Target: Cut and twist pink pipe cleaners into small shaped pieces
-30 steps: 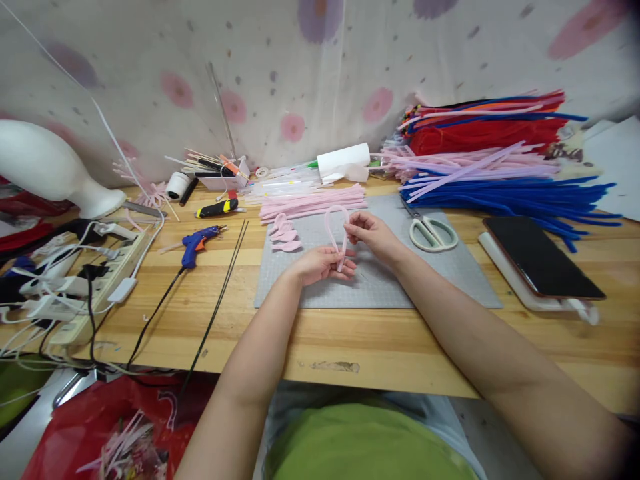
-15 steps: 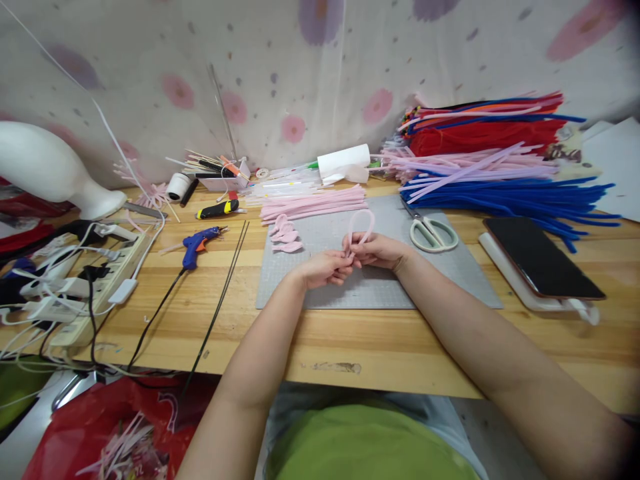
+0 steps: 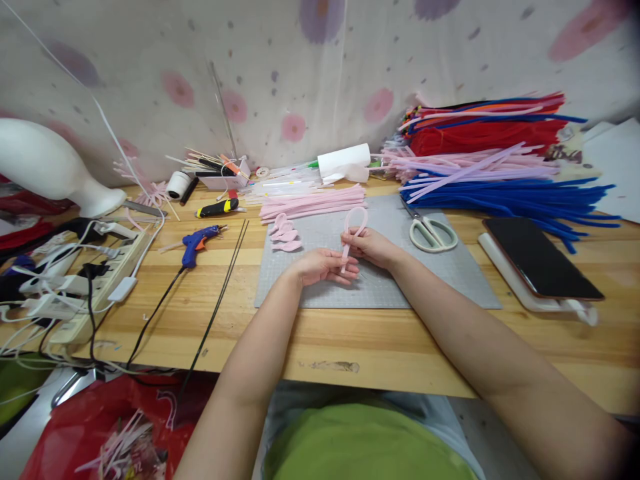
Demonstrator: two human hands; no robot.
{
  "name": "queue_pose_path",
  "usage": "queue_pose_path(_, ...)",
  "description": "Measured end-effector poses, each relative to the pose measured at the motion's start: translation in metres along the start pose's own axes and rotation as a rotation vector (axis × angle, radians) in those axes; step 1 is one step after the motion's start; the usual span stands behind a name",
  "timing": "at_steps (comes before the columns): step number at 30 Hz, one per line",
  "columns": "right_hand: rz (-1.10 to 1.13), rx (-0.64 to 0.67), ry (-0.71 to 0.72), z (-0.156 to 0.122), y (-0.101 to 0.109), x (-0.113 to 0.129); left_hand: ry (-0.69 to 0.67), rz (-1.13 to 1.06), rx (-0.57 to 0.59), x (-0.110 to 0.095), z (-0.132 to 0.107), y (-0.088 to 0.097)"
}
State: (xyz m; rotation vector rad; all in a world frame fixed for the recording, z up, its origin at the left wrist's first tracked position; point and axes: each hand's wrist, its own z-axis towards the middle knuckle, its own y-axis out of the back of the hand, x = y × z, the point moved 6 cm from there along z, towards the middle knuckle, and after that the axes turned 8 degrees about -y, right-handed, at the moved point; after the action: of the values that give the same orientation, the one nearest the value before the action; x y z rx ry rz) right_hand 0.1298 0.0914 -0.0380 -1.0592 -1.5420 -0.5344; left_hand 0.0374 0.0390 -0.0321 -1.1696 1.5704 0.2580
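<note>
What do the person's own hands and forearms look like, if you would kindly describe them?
The ungloved left hand and ungloved right hand show no rings that I can make out. The uncovered left forearm and uncovered right forearm carry no visible watch, bracelet or sleeve; any sleeves higher up cannot be told.

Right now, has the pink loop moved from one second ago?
Yes, the rounded top of the pink loop is now further right, closer to the scissors.
</note>
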Motion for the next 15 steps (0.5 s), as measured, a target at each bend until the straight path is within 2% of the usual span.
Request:
queue_pose_path(7,0.009,-0.037,0.027,-0.0013,-0.0006,0.0038,0.031,0.036,-0.057,-0.0007,-0.0003,0.0044)
queue_pose_path(15,0.117,-0.097,0.054,-0.0048,-0.0016,0.0093,0.037,0.078,-0.091,0.0002,0.0007,0.0044)
